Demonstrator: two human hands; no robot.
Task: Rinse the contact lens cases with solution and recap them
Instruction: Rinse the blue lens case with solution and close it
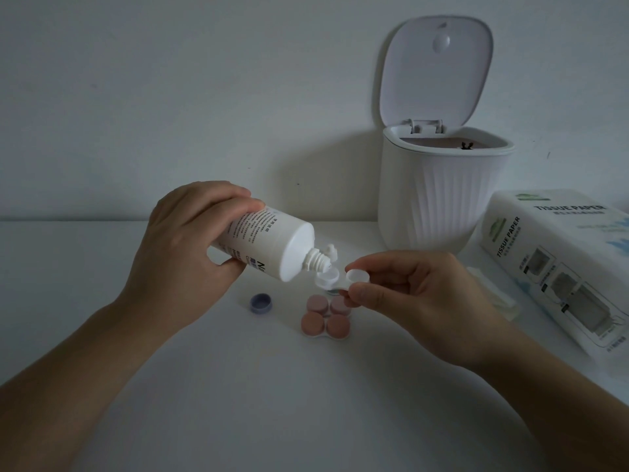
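My left hand (183,240) grips a white solution bottle (272,243), tilted with its nozzle pointing down to the right, its flip cap hanging open. The nozzle tip sits just over one well of a clear, uncapped lens case (337,279), which my right hand (408,294) pinches at its right well, above the table. Below it on the table lie two lens cases with pink caps (326,316), side by side. A loose purple cap (261,302) lies to their left, and another dark cap is partly hidden under the held case.
A white ribbed desktop bin (439,199) with its lid up stands behind, against the wall. A pack of tissue paper (558,264) lies at the right, with a loose folded tissue (493,291) beside it. All of this rests on a white table (102,267).
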